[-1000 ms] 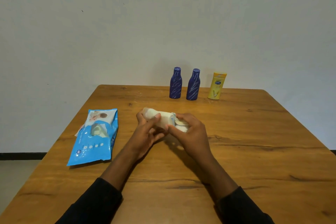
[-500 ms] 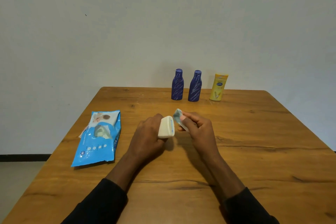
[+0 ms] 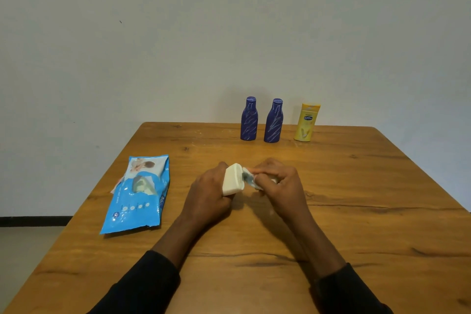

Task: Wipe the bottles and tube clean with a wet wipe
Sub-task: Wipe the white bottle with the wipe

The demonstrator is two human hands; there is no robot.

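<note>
The left hand grips a cream-white tube over the table's middle. The right hand pinches a crumpled, grey-smudged wet wipe against the tube's flat end. A white-streaked blue bottle, a second blue bottle and a yellow bottle stand at the far edge.

My left hand curls round the white tube, knuckles up. My right hand faces it, fingers pinching the wet wipe against the tube's end. Both forearms reach forward, converging.
</note>
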